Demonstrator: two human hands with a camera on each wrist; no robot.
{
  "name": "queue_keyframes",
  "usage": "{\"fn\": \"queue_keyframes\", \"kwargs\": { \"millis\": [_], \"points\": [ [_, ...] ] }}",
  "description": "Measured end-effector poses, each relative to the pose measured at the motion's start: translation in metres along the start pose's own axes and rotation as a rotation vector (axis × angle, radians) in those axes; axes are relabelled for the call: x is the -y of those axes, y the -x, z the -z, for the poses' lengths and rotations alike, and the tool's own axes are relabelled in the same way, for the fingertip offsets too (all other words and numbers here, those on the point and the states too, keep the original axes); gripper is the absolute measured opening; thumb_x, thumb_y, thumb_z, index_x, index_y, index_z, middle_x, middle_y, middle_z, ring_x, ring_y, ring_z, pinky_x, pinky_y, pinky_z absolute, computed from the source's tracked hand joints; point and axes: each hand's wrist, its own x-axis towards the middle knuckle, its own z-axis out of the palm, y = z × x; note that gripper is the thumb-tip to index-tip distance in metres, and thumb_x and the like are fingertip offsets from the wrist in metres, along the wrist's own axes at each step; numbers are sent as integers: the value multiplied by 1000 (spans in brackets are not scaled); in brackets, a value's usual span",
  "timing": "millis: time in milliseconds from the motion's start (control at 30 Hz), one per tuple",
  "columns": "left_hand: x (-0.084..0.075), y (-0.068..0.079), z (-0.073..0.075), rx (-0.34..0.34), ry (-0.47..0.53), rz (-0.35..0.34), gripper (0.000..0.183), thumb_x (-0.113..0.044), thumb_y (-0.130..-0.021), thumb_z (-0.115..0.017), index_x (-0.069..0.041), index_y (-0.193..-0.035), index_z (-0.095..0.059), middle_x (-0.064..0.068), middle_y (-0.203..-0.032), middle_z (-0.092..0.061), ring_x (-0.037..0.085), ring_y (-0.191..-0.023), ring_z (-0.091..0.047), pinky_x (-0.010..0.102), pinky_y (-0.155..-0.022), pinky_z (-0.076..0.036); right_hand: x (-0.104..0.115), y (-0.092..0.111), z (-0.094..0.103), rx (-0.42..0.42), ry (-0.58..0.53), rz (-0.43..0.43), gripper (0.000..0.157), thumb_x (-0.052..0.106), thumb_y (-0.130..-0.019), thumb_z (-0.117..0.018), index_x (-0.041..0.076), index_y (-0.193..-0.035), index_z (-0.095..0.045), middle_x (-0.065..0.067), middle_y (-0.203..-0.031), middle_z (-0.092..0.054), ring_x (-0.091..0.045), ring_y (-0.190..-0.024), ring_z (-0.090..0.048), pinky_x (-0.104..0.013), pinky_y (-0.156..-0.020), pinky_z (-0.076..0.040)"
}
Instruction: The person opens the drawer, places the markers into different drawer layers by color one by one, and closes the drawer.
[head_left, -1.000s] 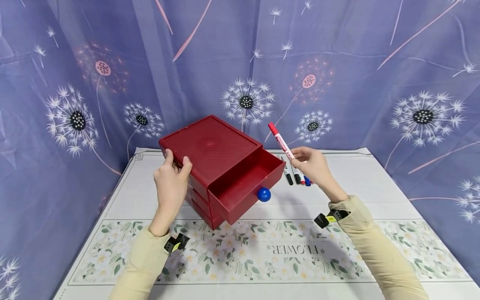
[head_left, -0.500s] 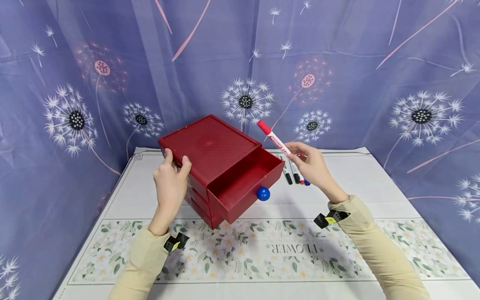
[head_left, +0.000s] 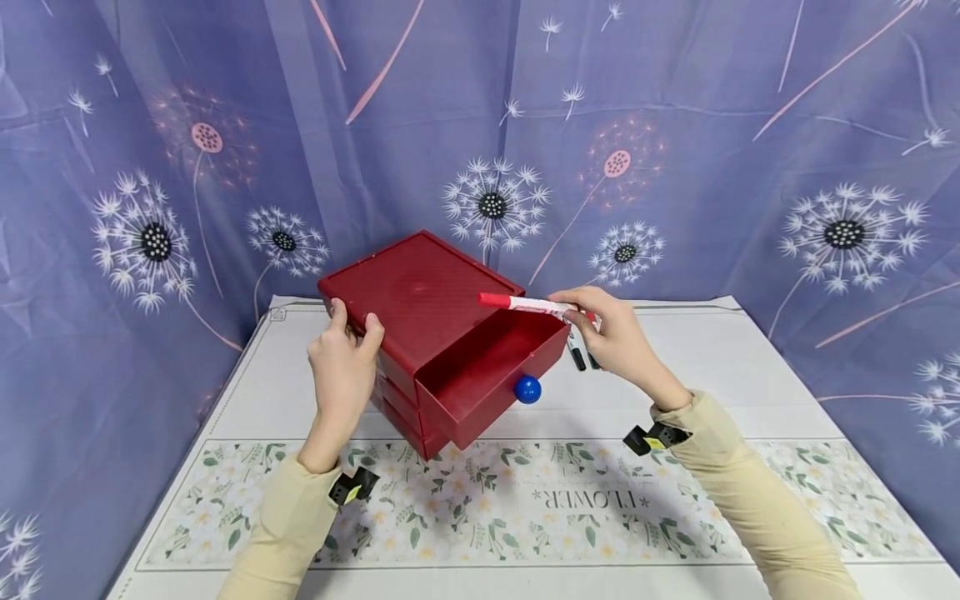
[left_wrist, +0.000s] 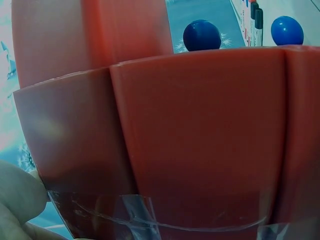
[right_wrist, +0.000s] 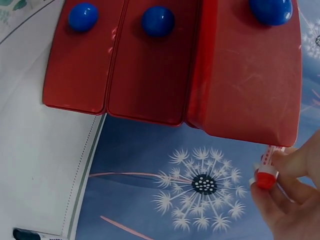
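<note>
A red plastic drawer cabinet (head_left: 416, 287) stands on the table, its top drawer (head_left: 480, 404) pulled out by a blue knob's side. My left hand (head_left: 341, 375) grips the cabinet's left upper edge; in the left wrist view a bit of that hand (left_wrist: 20, 200) shows at the cabinet's corner. My right hand (head_left: 611, 333) pinches a red-capped whiteboard marker (head_left: 521, 303) near its rear end. The marker lies nearly level over the right rim of the pulled-out drawer, its cap pointing left. In the right wrist view the marker's red end (right_wrist: 266, 179) shows between the fingers.
Black-capped markers (head_left: 577, 360) lie on the table behind the drawer, partly hidden by my right hand. The drawers carry round blue knobs (right_wrist: 158, 21). A white tablecloth (head_left: 247, 383) with a flowered band covers the table. A purple dandelion-print curtain (head_left: 390, 167) hangs behind.
The marker has tipped from slanting upward to nearly level, and its cap has swung left and down over the drawer. My right hand has shifted slightly left; my left hand stays put.
</note>
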Motion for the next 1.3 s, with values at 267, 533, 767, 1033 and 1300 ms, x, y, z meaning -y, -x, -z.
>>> {"fn": "queue_keyframes", "kwargs": {
  "millis": [267,533,767,1033,1300],
  "points": [
    [0,1,0,-8,6,-8,52,-29,-88,-47,6,-127,-49,5,-51,-41,18,-44,-35,29,-46,-30,4,-3,2,62,10,132,40,-13,-83,-52,11,-111,-66,-5,-109,-63,-17,-104,-54,-19,-79,-44],
    [0,1,0,-17,2,-20,52,-28,-88,-47,7,-127,-49,5,-50,-41,18,-42,-35,29,-47,-31,1,-10,8,153,31,263,50,-22,-78,-41,10,-107,-67,-6,-108,-63,-19,-105,-53,-22,-77,-44],
    [-1,1,0,-14,4,-9,53,-28,-88,-47,6,-128,-48,3,-50,-39,17,-43,-34,29,-49,-33,1,-16,12,227,-2,369,50,-25,-76,-40,7,-102,-68,-10,-105,-63,-22,-104,-54,-22,-84,-45],
    [0,1,-1,-10,12,-12,54,-29,-89,-46,6,-129,-47,4,-49,-39,16,-41,-33,28,-45,-30,9,-21,14,358,-12,376,58,-26,-72,-32,9,-100,-69,-8,-104,-64,-22,-105,-56,-31,-85,-48],
    [-1,1,0,-16,12,-22,54,-29,-88,-46,6,-128,-48,4,-49,-38,15,-40,-32,28,-45,-30,13,-19,11,398,24,328,57,-22,-71,-29,12,-89,-71,-2,-101,-65,-22,-104,-59,-35,-81,-50]
  ]
}}
